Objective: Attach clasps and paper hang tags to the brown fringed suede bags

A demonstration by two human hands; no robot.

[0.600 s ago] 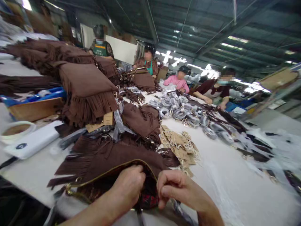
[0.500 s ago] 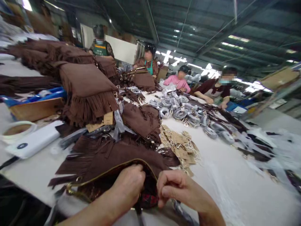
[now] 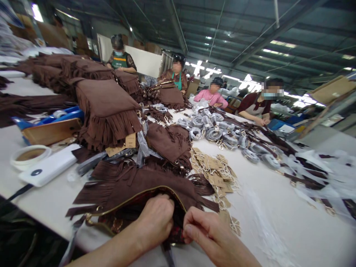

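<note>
A brown fringed handbag point(image 3: 119, 187) lies in front of me at the table's near edge, its gold zipper open and a dark patterned lining showing inside. My left hand point(image 3: 157, 218) reaches into the mouth of the bag with fingers curled; its fingertips are hidden, so what they hold cannot be made out. At the right end of the zipper opening, my right hand point(image 3: 207, 230) is closed, thumb against bent fingers, on the bag's edge. A wrapped strap point(image 3: 73, 241) hangs from the metal ring at the bag's left corner.
Kraft-paper tags point(image 3: 213, 167) with white strings lie beyond my right hand. Coiled wrapped straps point(image 3: 214, 133) spread behind them. More fringed bags point(image 3: 107, 100) are piled at left, near a white power bank point(image 3: 48, 167) and a tape roll point(image 3: 30, 155). Several co-workers sit across the table.
The view has shifted slightly, so the table's things sit a little further right. My right hand's fingers have curled closer to the bag's edge. My left hand stays inside the bag.
</note>
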